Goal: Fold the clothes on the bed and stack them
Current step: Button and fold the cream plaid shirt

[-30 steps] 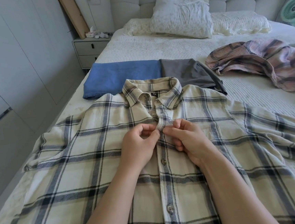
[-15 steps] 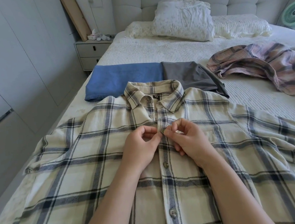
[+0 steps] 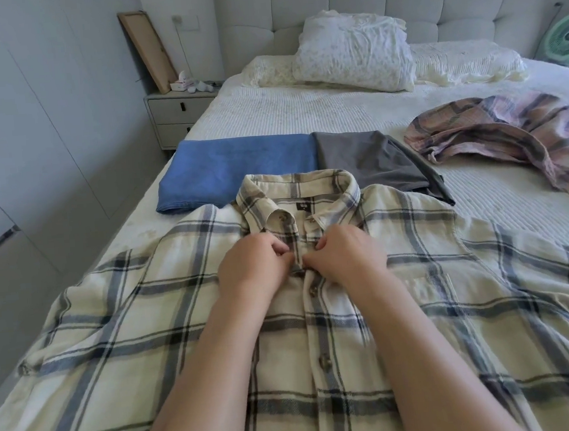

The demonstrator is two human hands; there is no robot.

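Blue (image 3: pixel 237 166) & grey (image 3: pixel 371 159) items lie folded side by side on the bed (image 3: pixel 301 107), none stacked yet. Cream plaid shirt (image 3: pixel 131 325) is spread flat in front, left hand (image 3: pixel 251 269) & right hand (image 3: pixel 348 256) pinching its placket near the collar, prob. buttoning. Pink plaid garment (image 3: pixel 510 133) at right is crumpled, untouched.

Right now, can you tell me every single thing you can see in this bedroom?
cream plaid button-up shirt: 1, cream with dark checks, spread flat nearest
folded blue cloth: 1, blue, beyond the collar
folded grey garment: 1, grey, right of the blue one
crumpled pink plaid garment: 1, pink, right side
white pillows: 3, by the headboard
bed: 1, white cover
grey nightstand: 1, left of the bed
green fan: 1, far right
left hand: pinches the shirt placket
right hand: pinches it too
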